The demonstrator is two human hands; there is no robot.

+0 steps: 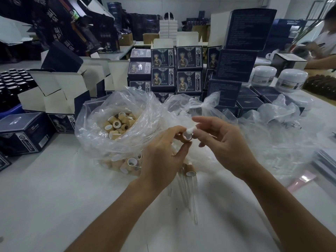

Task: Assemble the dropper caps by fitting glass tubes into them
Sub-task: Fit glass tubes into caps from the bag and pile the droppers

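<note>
White tabletop (45,197) fills the foreground of a packing room crowded with dark printed cartons. At far left, black bottles (12,79) stand in rows behind open boxes (60,91) with white flaps raised. Next comes a clear bag (101,135) sagging open, full of tan caps (118,124) with white liners; more caps press against its lower wall. The left hand (161,157) pinches one cap (187,137) between thumb and fingertips, its open mouth facing the camera. Just right of it, touching the cap, the right hand (223,146) grips a small white piece (190,130) between thumb and forefinger, the other fingers loosely spread. Below the hands, finished droppers (190,171) lie on the table, their glass tubes (194,206) pointing toward the camera. Behind, stacked cartons (189,70) rise in columns. Further right lie crumpled plastic (272,128), white jars (291,80), and another person's arm (321,60) at the edge.
</note>
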